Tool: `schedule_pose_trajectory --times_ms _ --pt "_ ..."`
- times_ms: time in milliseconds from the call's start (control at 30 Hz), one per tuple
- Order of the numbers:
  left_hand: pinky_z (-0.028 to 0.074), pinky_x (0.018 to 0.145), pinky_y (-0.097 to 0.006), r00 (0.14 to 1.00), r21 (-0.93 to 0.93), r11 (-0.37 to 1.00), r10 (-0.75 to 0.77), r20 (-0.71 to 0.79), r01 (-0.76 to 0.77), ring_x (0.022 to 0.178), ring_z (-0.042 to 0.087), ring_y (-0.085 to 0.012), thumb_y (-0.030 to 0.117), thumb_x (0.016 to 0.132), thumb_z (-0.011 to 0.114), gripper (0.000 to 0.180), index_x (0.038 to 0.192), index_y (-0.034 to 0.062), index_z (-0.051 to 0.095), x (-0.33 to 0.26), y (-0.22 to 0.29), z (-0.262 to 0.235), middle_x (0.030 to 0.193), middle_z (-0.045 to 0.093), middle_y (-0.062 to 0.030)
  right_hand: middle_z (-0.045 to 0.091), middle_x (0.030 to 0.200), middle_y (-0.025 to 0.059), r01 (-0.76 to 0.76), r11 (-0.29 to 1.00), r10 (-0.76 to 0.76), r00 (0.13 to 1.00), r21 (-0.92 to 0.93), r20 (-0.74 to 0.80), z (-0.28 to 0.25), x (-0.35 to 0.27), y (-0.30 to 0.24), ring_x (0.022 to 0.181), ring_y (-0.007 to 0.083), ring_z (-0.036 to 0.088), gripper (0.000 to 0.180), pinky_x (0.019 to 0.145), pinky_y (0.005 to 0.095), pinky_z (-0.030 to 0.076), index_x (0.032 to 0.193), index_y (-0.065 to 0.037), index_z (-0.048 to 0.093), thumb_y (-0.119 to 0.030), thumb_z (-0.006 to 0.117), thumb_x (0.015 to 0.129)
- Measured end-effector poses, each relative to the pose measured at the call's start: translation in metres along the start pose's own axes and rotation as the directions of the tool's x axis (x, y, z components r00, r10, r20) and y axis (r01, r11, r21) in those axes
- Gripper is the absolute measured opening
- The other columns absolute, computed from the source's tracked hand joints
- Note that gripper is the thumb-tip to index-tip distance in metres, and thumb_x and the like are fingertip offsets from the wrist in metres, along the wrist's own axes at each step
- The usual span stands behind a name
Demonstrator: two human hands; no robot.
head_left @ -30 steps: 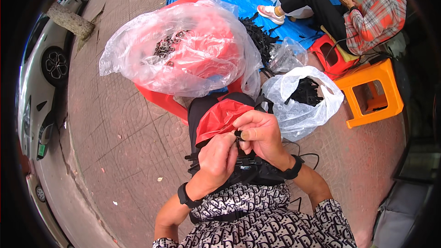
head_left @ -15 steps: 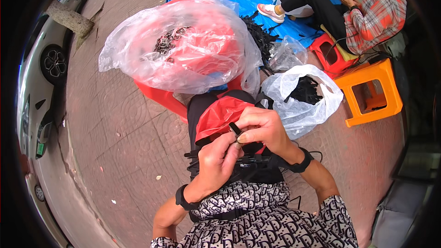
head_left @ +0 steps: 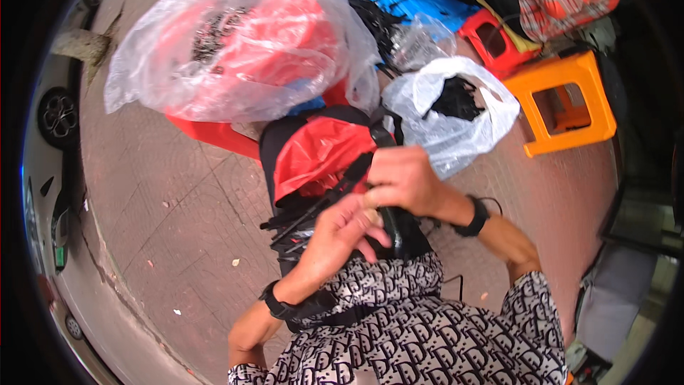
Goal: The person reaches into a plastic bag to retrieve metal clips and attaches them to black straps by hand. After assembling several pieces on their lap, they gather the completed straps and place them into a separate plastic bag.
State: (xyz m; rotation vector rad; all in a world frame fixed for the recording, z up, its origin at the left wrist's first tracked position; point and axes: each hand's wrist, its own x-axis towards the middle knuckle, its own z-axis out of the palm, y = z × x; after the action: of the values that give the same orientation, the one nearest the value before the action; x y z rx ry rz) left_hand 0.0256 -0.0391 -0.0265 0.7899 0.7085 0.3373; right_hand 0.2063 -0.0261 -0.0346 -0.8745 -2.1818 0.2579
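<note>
Right hand (head_left: pixel 407 180): its fingers are bent in close, thumb against them, with a black strap (head_left: pixel 354 173) in the pinch as far as the blur shows.
Left hand (head_left: pixel 342 232): thumb and fingers are slightly parted, just below the right fingertips; whether they hold anything cannot be told.
Strap: it slants down and left from the right fingers, over the lap.
Grip advice: the strap looks narrow and pliant, so a short pinch near its end should steer it best, while the left fingers steady the rest.
Red plastic (head_left: pixel 317 148): it lies just beyond the fingers, on the lap; keeping its loose folds out of the pinch seems wise.
White bag (head_left: pixel 420 93): farther out, ahead and right of the fingers, with black pieces (head_left: pixel 457 98) inside.
Clear bag (head_left: pixel 292 50): well ahead and left, holding small metallic pieces (head_left: pixel 214 32).
</note>
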Motion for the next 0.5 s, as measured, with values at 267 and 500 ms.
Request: schedule_pose_trajectory --times_ms 267,500 --pt "0.045 0.058 -0.021 0.955 0.399 0.911 0.207 -0.213 -0.108 0.074 0.057 -0.0106 0.012 0.088 0.045 0.022 0.103 -0.0024 0.051 0.002 0.012 -0.021 0.089 0.058 -0.0075 0.058 0.083 0.0084 -0.411 0.906 0.396 0.739 0.102 -0.545 -0.120 0.059 0.096 0.073 0.0143 0.053 0.041 0.067 0.0248 0.044 0.100 0.003 0.053 -0.015 0.065 0.066" --pt "0.046 0.061 -0.022 0.939 0.520 0.854 0.196 -0.282 -0.022 0.072 0.057 -0.0115 0.013 0.087 0.048 0.021 0.101 -0.0018 0.052 -0.005 0.002 -0.030 0.086 0.057 -0.0070 0.061 0.062 0.0007 -0.812 0.479 0.854 0.519 0.334 0.037 -0.069 -0.140 0.120 0.053 0.0066 0.055 0.012 0.045 0.0209 0.041 0.077 -0.006 0.064 -0.010 0.058 0.067"
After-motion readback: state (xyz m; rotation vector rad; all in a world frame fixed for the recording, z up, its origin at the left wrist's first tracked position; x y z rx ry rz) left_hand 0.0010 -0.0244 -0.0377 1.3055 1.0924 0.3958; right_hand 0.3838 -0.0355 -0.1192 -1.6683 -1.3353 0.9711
